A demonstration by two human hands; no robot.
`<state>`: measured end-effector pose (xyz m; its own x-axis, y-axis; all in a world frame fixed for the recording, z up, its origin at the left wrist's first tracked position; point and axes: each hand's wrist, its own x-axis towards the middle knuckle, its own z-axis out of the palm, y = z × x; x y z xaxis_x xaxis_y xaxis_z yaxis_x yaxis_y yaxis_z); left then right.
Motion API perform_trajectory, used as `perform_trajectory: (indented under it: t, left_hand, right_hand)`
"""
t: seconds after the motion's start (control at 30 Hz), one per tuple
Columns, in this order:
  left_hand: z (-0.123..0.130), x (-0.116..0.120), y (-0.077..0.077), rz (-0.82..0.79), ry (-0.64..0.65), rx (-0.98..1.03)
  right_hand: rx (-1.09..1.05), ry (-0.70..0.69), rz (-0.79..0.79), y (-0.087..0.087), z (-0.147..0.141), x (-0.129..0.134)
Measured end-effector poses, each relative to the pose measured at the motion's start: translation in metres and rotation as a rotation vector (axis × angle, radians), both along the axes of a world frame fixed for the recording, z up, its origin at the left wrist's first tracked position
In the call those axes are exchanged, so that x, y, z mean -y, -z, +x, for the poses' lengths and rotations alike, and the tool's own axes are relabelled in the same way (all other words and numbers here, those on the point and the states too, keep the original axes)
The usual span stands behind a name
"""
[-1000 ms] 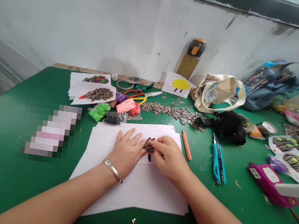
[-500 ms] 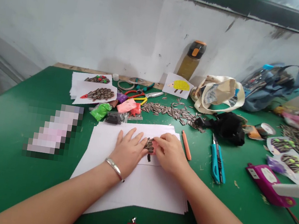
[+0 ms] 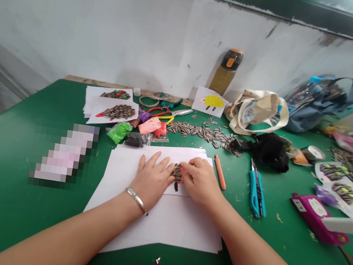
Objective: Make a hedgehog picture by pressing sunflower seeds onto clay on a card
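My left hand (image 3: pixel 151 181) lies flat on the white paper (image 3: pixel 135 232), its fingers spread, a silver bangle on the wrist. Its thumb side rests beside a cluster of striped sunflower seeds (image 3: pixel 176 172) stuck onto a small pink patch. On the other side, my right hand (image 3: pixel 200 180) has thumb and forefinger pinched together at the pink patch; whatever is between the fingertips is hidden. A short black mark (image 3: pixel 176 187) shows on the paper below the seeds. An orange stick (image 3: pixel 220 172) lies just right of the paper stack.
Loose sunflower seeds (image 3: pixel 203 132) are scattered behind the paper. A blue utility knife (image 3: pixel 256 191) with its blade out lies to the right, near a magenta glue gun (image 3: pixel 319 219). Bagged clay (image 3: pixel 119 132), scissors (image 3: pixel 181 112) and finished seed pictures (image 3: pixel 113 112) sit at back left.
Almost nothing differs. Both hands keep their places over the seed cluster, with only a very slight shift of the view.
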<state>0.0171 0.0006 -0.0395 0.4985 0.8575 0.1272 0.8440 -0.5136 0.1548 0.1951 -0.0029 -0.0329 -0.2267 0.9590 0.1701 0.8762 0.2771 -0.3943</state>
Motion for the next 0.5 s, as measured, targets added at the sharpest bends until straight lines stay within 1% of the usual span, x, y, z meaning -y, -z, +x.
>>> perform_trajectory:
  t: [0.2,0.33,0.43,0.5]
  left_hand:
    - [0.000,0.000,0.000,-0.001,0.002,-0.007]
    - [0.000,0.001,0.000,0.005,0.011,-0.002]
    - [-0.002,0.002,-0.001,0.003,0.018,0.006]
    - [-0.003,0.002,-0.002,-0.002,0.017,0.017]
  right_hand:
    - [0.015,-0.012,0.010,-0.001,0.000,0.000]
    - [-0.053,-0.018,0.026,0.003,0.003,0.000]
    - [-0.118,0.041,0.035,0.003,0.011,-0.001]
    - [-0.108,0.089,0.020,-0.003,0.018,-0.004]
